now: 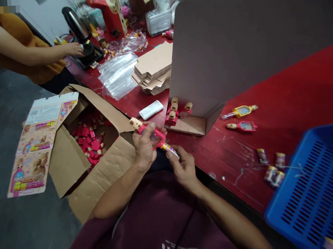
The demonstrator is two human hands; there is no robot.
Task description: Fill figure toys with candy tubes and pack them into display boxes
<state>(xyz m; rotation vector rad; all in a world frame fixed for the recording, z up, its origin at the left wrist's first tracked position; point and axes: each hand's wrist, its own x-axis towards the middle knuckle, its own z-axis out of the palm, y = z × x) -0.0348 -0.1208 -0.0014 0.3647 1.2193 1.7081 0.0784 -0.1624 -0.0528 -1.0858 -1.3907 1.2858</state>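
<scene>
The open carton [101, 169] sits on the floor left of the table [294, 94] (basket [314, 190] at its right edge).

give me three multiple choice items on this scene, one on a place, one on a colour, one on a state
1. Where is the open cardboard box of red pieces?
A. on the floor beside the red table
B. on the table
C. inside the basket

2. What colour is the slotted basket at the table's near edge?
A. green
B. blue
C. white

3. How is the pink toy held?
A. lying untouched on the table
B. by the left hand alone
C. by both hands, left hand around its body and right hand at its clear tip

Answers:
1. A, the box stands on the grey floor against the table's edge with its flaps open.
2. B, its plastic walls are plainly blue.
3. C, the left fingers wrap the body while the right fingers pinch the tip.
</scene>
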